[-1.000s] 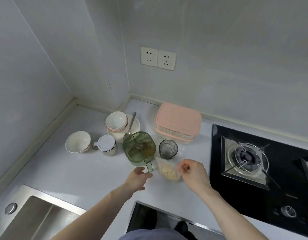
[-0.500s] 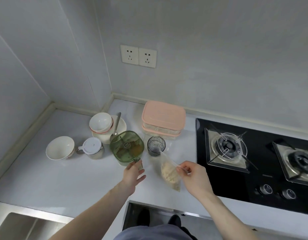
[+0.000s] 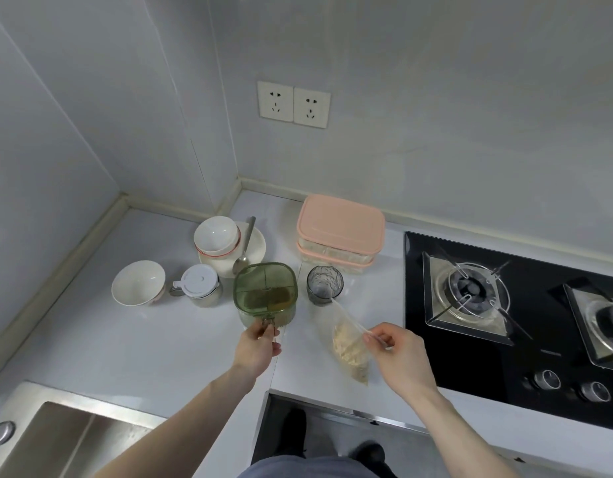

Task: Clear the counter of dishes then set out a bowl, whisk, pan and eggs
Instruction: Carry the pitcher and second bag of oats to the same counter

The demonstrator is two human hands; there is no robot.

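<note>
The left hand (image 3: pixel 258 343) is now gripping the green box (image 3: pixel 265 294)'s handle; the right hand (image 3: pixel 398 353) is still pinching one bag (image 3: pixel 350 343), lifting it. Three bowls (image 3: pixel 138 282) are sitting beyond.

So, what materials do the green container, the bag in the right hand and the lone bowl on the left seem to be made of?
Green container: likely translucent glossy plastic; the contents show through its lid.
Bag: thin clear plastic film, crumpled, showing pale crumbs inside.
Lone bowl: probably glazed white ceramic, smooth and shiny, though melamine is possible.
</note>
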